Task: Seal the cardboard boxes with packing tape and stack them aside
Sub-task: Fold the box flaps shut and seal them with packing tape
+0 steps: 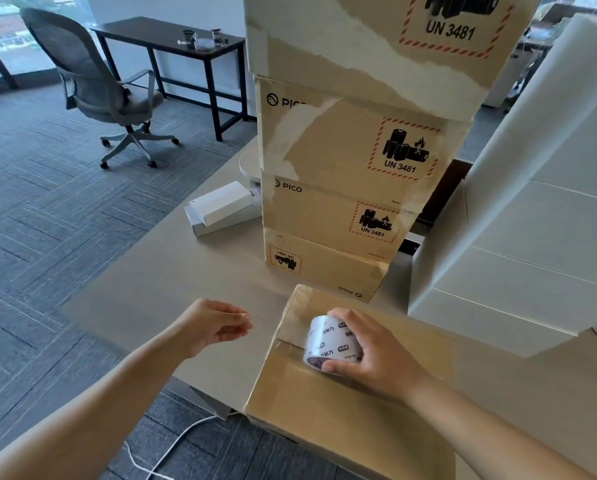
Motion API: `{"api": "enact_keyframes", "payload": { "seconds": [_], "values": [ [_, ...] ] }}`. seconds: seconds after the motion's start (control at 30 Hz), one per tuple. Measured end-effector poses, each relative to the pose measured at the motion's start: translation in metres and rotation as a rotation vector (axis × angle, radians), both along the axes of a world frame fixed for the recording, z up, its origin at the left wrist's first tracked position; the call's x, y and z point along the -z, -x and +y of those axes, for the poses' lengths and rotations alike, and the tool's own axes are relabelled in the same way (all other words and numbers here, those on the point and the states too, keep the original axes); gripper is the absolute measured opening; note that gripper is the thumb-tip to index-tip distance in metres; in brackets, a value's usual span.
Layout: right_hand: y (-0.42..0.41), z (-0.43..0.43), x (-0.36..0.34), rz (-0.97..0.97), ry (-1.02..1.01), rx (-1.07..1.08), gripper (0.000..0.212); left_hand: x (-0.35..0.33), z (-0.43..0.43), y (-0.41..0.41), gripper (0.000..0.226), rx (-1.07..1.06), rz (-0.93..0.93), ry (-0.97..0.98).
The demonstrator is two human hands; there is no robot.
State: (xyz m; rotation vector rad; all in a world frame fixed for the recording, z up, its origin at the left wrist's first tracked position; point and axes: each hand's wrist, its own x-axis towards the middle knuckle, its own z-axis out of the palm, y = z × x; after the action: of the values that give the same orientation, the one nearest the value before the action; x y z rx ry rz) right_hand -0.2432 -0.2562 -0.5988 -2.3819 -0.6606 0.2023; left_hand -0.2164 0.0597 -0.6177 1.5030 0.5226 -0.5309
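Note:
A brown cardboard box (345,414) lies on the grey table (172,285) in front of me, its top flaps closed along a centre seam. My right hand (376,351) grips a white roll of packing tape (331,341) and holds it against the seam near the box's far end. My left hand (217,323) hovers over the table just left of the box, fingers loosely curled, holding nothing. Behind the box rises a tall stack of several taped brown boxes (352,161) printed with PICO and UN 3481 labels.
White flat boxes (220,206) lie on the table left of the stack. A tall pile of white cartons (539,216) stands at the right. An office chair (96,84) and a dark side table (172,39) stand on the carpet at the far left. A white cable (172,448) runs across the floor.

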Motion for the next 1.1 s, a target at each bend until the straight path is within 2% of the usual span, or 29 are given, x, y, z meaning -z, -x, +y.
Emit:
{"api": "enact_keyframes", "payload": {
  "seconds": [0.13,0.3,0.4,0.53,0.73,0.83,0.9,1.1],
  "values": [
    [-0.003,0.009,0.002,-0.012,0.041,0.01,0.069,0.006,-0.002,0.001,0.011,0.011,-0.042,-0.024],
    [-0.001,0.006,0.001,-0.008,0.06,0.015,0.069,0.006,-0.009,0.0,0.019,0.015,-0.053,0.003],
    [0.0,0.007,-0.001,-0.002,0.071,0.017,0.069,0.007,-0.012,-0.003,0.025,0.036,-0.062,-0.109],
    [-0.002,0.015,-0.005,-0.019,0.107,0.032,0.068,0.012,-0.011,-0.005,0.019,-0.047,-0.082,-0.154],
    [-0.003,0.045,-0.013,-0.08,0.192,0.061,0.071,0.017,0.004,-0.01,0.016,-0.052,-0.176,-0.317],
    [-0.001,0.041,-0.014,-0.065,0.204,0.079,0.075,0.021,0.027,-0.009,0.013,-0.151,-0.206,-0.307],
    [0.0,0.036,-0.016,-0.077,0.252,0.073,0.076,0.021,0.042,-0.009,0.012,-0.202,-0.215,-0.262],
    [-0.004,0.039,-0.035,-0.073,0.535,0.077,0.071,0.034,0.027,-0.009,0.01,-0.155,-0.222,-0.214]
  ]
}}
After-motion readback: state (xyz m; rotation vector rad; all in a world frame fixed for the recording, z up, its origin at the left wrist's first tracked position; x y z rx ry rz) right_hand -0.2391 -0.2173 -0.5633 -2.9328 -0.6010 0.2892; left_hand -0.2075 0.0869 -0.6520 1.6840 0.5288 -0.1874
